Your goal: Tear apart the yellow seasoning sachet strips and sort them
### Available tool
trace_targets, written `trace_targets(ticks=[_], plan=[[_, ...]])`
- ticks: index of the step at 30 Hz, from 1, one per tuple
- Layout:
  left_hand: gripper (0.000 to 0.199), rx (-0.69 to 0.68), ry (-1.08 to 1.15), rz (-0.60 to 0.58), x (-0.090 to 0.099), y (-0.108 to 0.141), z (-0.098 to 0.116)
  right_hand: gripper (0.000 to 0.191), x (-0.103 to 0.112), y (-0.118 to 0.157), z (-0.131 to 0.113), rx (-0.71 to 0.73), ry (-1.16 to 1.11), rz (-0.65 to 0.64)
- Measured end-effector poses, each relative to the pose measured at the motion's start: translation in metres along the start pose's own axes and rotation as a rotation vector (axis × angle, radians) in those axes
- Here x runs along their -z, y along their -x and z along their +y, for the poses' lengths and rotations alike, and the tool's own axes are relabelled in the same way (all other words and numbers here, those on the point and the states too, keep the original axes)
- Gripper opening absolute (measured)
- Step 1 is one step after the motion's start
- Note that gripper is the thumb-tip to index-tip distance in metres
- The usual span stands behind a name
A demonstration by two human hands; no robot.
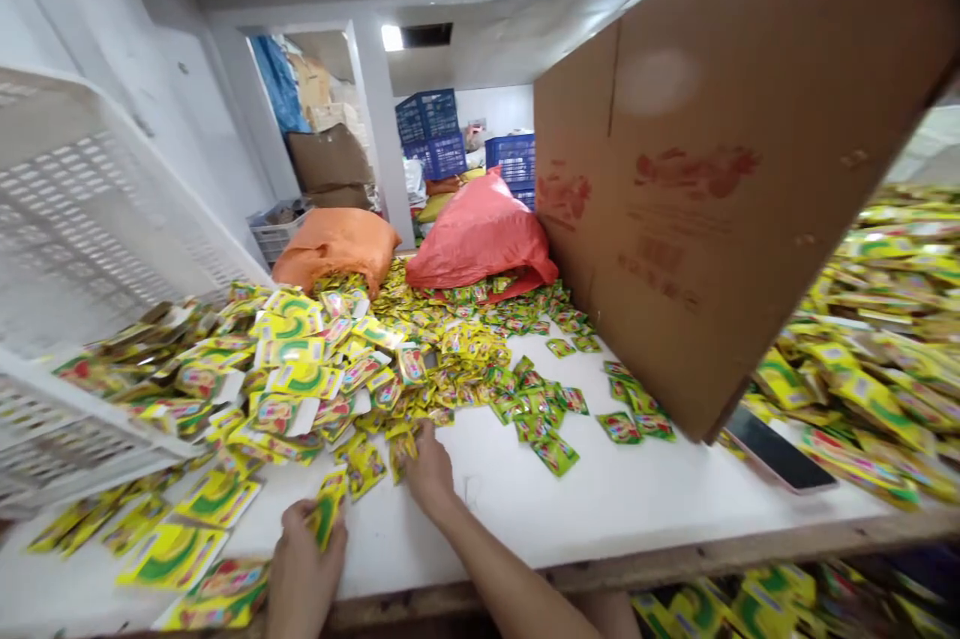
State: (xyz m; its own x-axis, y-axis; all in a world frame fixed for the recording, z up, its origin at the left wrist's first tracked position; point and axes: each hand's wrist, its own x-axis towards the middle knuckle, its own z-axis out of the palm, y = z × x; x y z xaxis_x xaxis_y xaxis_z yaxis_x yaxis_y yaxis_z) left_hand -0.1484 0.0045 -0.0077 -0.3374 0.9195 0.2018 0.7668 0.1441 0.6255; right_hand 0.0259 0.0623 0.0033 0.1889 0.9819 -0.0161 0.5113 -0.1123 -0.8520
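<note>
While left hand (304,564) holds packet (328,509), carton (697,209) flanks phone (781,451).

Over the near side of the bench (585,509), a person's left grip (304,559) and right grip (431,474) are seen as bare hands; the right forearm (510,564), bare too, is tapered toward the wrist. Finer details are blurred.

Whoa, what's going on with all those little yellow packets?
Someone is handling them at a white table. The left hand holds a yellow-and-green packet. The right hand is at some small yellow sachets; I can't tell how firmly it grips. Beyond lies a big heap, with an orange sack and a red sack behind.
</note>
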Motion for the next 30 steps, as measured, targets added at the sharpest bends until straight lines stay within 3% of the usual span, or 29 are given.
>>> trace_targets(ticks=[2, 5, 8, 10, 12, 15, 18, 21, 23, 25, 30], plan=[[0.048, 0.094, 0.353, 0.028, 0.002, -0.001, -0.001, 0.036, 0.03, 0.005, 0.024, 0.021, -0.106, 0.007], [0.055, 0.244, 0.693, 0.019, 0.006, 0.004, 0.007, 0.022, 0.099, 0.014, 0.069, 0.037, -0.244, 0.061], [0.055, 0.349, 0.864, -0.052, 0.002, 0.013, 0.025, 0.037, 0.163, 0.021, 0.106, -0.016, -0.303, 0.169], [0.056, 0.402, 0.999, -0.138, -0.006, 0.019, 0.041, 0.045, 0.185, 0.025, 0.123, -0.066, -0.296, 0.239], [0.059, 0.441, 1.099, -0.21, -0.015, 0.025, 0.058, 0.05, 0.19, 0.028, 0.132, -0.115, -0.249, 0.291], [0.063, 0.441, 1.161, -0.277, -0.023, 0.035, 0.077, 0.044, 0.179, 0.031, 0.135, -0.183, -0.101, 0.311], [0.062, 0.438, 1.207, -0.393, -0.022, 0.046, 0.084, 0.029, 0.171, 0.031, 0.129, -0.218, 0.069, 0.324], [0.055, 0.486, 1.211, -0.522, -0.02, 0.056, 0.084, 0.036, 0.173, 0.028, 0.118, -0.197, 0.38, 0.356], [0.05, 0.534, 1.177, -0.587, -0.023, 0.061, 0.085, 0.048, 0.175, 0.022, 0.111, -0.195, 0.595, 0.327], [0.045, 0.547, 1.167, -0.619, -0.03, 0.064, 0.091, 0.051, 0.174, 0.015, 0.105, -0.204, 0.673, 0.254], [0.044, 0.362, 1.174, -0.589, -0.05, 0.058, 0.111, 0.029, 0.168, 0.02, 0.095, -0.114, 0.634, 0.109]])
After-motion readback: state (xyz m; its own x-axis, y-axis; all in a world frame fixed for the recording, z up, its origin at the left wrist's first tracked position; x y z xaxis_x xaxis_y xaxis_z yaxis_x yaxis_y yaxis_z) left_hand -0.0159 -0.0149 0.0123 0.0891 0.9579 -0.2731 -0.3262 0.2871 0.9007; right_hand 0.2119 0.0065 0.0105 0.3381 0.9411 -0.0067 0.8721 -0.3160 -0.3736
